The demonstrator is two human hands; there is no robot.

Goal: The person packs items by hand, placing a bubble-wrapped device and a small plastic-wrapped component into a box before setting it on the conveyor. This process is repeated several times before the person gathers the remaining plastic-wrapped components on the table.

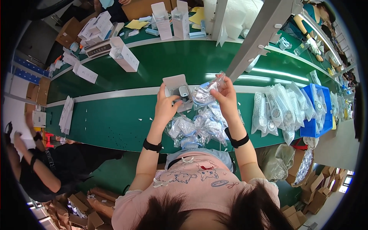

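My left hand (166, 106) grips a small white carton (174, 81) with its flap raised. A pale grey device with a dark end (184, 91) shows inside the carton's opening. Beside it on the right, my right hand (227, 96) pinches a clear plastic bag (204, 94) that contains a coiled pale blue cable. Just below both hands, a pile of similar clear bags (199, 125) with white and blue cables lies against the table's near edge.
The green table (103, 119) holds a stack of flat white cartons (66, 115) at left. Bubble-wrapped items (278, 109) and a blue bin (324, 115) stand at right. Beyond runs a green conveyor (161, 57) with an open carton (124, 57); a metal post (260, 40) rises at right.
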